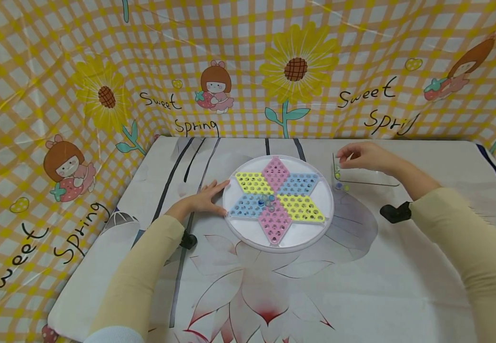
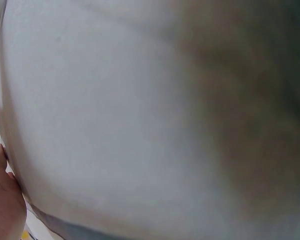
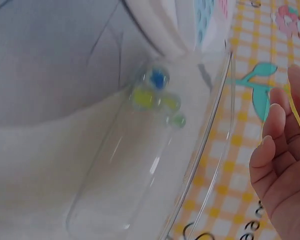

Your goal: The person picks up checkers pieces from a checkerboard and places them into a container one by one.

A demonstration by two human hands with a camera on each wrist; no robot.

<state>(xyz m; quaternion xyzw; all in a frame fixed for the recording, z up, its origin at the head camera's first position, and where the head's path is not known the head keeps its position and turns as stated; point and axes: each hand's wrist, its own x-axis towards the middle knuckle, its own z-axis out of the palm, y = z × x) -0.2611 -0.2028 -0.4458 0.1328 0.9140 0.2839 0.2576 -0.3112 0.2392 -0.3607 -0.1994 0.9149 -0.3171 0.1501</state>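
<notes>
On the flower-printed table (image 1: 380, 286), near the middle, game board (image 1: 303, 233) sat flat: round, white, with a six-point star of pink, yellow and blue panels full of holes. Small bunch of glass marbles (image 1: 267, 201) lay on it, just left of star centre. Left hand (image 1: 205, 199) was at the board's left edge, fingers spread, touching the rim, grasping nothing. Right hand (image 1: 361, 156) hung over the left end of a clear tray (image 3: 135, 165), which was near the board's right side. Its fingers were bent; couldn't tell if they pinched a marble, tips too small in head view, thumb not visible in right wrist view. Blue, yellow and green tray marbles (image 3: 143, 98) showed clustered at one end. Yellow checked cloth (image 1: 248, 47) hung behind.
</notes>
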